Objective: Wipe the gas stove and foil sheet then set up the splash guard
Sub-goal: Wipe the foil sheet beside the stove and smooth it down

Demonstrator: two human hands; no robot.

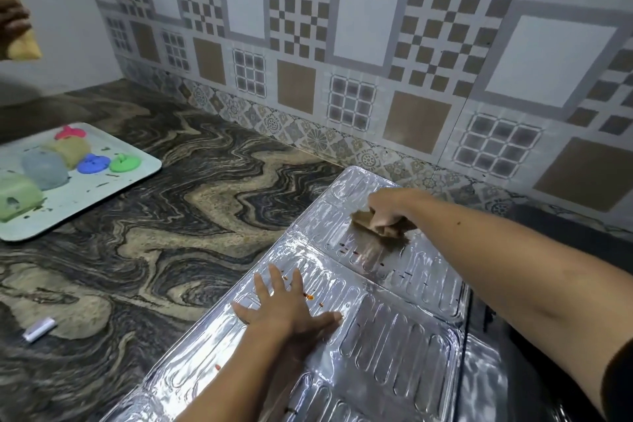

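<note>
The foil sheet (376,329) lies flat, part on the swirly stone surface (171,216) and part over the dark gas stove (486,319) on the right. It is shiny w/ long bumps pressed in it and a fold line across the middle.

The right hand (387,209) is on the far half of the foil, near the tiled wall (342,44). Its grip is closed on a brown cloth (373,224), pressed down on the foil. Just this side of the cloth are small dark and red spots (352,252). The left hand (287,305) lies flat on the near half, fingers spread wide, holding nothing, just pinning the sheet. More red-orange crumbs (308,296) sit by its fingers.

The step looks like wiping the foil, and it is not done: spots are left on both halves.

How to do it well, I think:
- Keep the left hand flat so the thin sheet can't slide or crumple.
- Rub along the bumps, not across, so dirt comes out of the grooves.
- Push soft; foil may tear or bend.
- Do the far half, then move the flat hand & wipe where it was.

Other stuff, well apart on the left: a pale tray (137,178) w/ colored lumps, and a small white thing (39,329) on the surface.
</note>
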